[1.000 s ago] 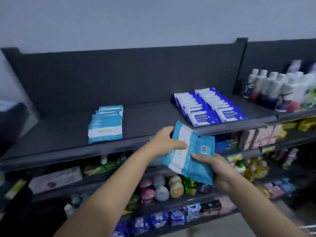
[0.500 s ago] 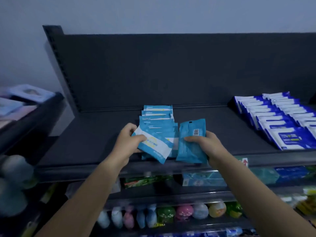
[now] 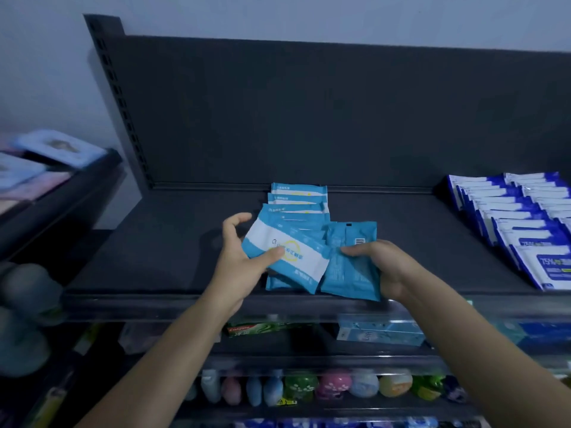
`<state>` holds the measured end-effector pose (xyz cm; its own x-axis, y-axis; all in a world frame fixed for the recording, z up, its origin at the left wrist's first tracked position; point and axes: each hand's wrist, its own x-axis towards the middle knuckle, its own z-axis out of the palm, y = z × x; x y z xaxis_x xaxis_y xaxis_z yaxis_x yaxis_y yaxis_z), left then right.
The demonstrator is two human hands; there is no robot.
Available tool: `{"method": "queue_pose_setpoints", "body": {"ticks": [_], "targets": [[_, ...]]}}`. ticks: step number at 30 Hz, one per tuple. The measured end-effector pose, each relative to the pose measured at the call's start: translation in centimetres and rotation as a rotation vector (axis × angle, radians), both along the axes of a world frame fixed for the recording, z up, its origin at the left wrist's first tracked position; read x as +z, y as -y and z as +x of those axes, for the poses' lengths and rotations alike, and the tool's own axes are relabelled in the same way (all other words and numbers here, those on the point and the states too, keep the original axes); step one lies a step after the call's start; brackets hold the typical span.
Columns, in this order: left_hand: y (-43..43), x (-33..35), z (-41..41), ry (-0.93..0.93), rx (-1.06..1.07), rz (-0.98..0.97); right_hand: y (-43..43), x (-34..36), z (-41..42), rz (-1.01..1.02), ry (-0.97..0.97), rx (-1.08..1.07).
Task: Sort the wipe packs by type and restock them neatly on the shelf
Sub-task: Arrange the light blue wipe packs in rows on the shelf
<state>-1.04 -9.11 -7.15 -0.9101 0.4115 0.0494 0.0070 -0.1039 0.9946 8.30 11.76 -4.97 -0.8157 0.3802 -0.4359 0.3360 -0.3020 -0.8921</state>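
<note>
L hand [image 3: 238, 261] pinches the white-band pack [image 3: 287, 254] at its left end. The thumb presses on the printed front and the other fingers are curled, mostly behind the pack. The index finger stands up near the top corner, and I cannot tell if it touches. This pack is tilted, face up, and sits over the front of the row of light-blue packs [image 3: 298, 199]. That row lies overlapped on the top shelf [image 3: 154, 257] and runs back approx. to the rear panel.

R hand [image 3: 386, 267] grips the barcode pack [image 3: 352, 264], with the thumb on top and the fingers wrapped under its right edge. This pack shows its back side and is just beside the white-band pack, their edges overlapping. Both are held above the shelf's front part.

The dark-blue packs [image 3: 519, 223] lie in two rows at the far right of the same shelf, well apart from the light-blue ones.

On the level below are a toothpaste box [image 3: 247, 330] and a pale-blue box [image 3: 380, 333]. Lower down are round coloured items [image 3: 333, 384], too blurred to identify.
</note>
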Motion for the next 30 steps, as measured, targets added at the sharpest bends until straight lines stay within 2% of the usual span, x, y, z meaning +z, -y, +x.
{"method": "queue_pose_setpoints", "body": {"ticks": [4, 7, 9, 14, 18, 20, 26, 28, 30], "targets": [[-0.8, 1.6, -0.2, 0.040, 0.031, 0.118, 1.0, 0.3, 0.8, -0.060, -0.131, 0.112], [-2.1, 2.5, 0.6, 0.043, -0.095, 0.130, 2.2, 0.6, 1.0, -0.060, -0.204, 0.099], [-2.6, 2.7, 0.9, 0.004, -0.222, -0.006, 2.8, 0.9, 1.2, -0.046, -0.234, 0.040], [-0.2, 4.3, -1.7, -0.182, -0.335, -0.263, 1.5, 1.1, 2.6, 0.012, -0.222, -0.160], [0.3, 5.4, -3.2, -0.430, -0.528, -0.767, -0.7, 1.4, 4.1, 0.023, -0.286, -0.305], [-0.7, 5.0, -2.8, -0.549, -0.514, -0.888, -1.4, 1.4, 4.8, 0.027, -0.317, -0.311], [-2.1, 3.1, -1.5, -0.830, -0.339, -0.877, 0.2, 1.1, 4.8, 0.029, -0.211, -0.098], [-1.9, 2.6, -1.4, -0.878, -0.288, -0.834, 1.3, 1.0, 4.2, 0.034, -0.189, -0.060], [-1.5, 2.4, -1.5, -0.874, -0.324, -0.818, 2.1, 0.8, 3.6, 0.065, -0.162, -0.031]]}}
